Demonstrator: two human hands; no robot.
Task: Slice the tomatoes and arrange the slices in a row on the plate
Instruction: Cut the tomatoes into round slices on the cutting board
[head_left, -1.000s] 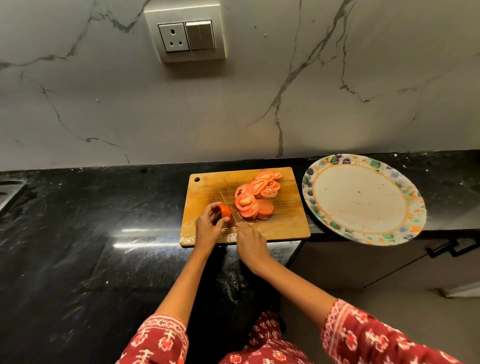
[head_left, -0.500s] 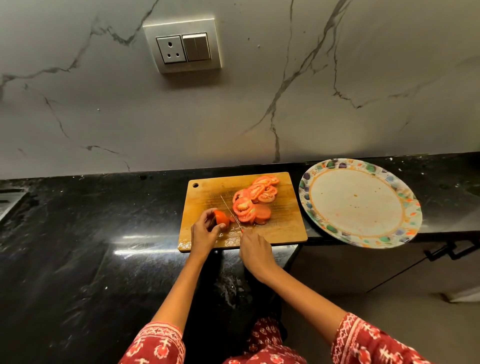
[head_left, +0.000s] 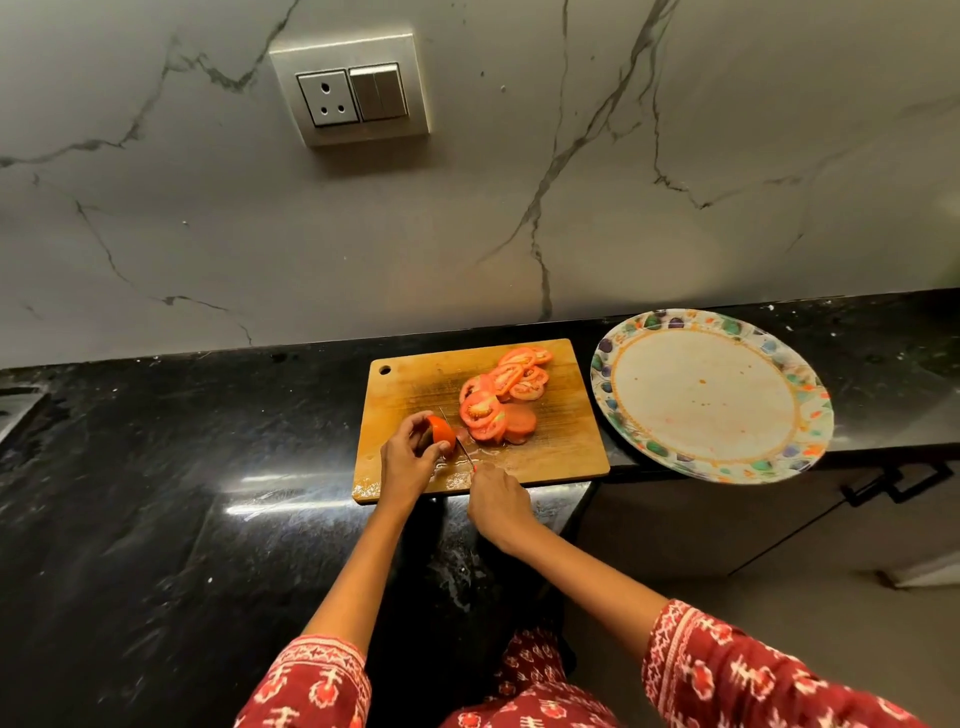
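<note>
Left hand: I saw my left hand (head_left: 410, 457) curled around the remaining tomato piece (head_left: 441, 430), pinning it to the cutting board (head_left: 561, 452) near the board's front left part.
Right hand: my right hand (head_left: 498, 501) was closed around the knife (head_left: 457, 436) handle at the board's front edge; the handle itself was hidden in the fist.
Knife: the thin blade ran up and away from that hand, lying just against the right face of the held piece.
Slices: the cut tomato slices (head_left: 501, 395) lay overlapping in a loose pile on the middle and back of the board, right of the blade.
Plate: the patterned plate (head_left: 613, 384) sat on the dark table (head_left: 156, 467) just right of the board, its front rim overhanging the edge; I noted only small stains on it.
Wall: a socket and switch panel (head_left: 353, 93) was set in the marble wall above.
</note>
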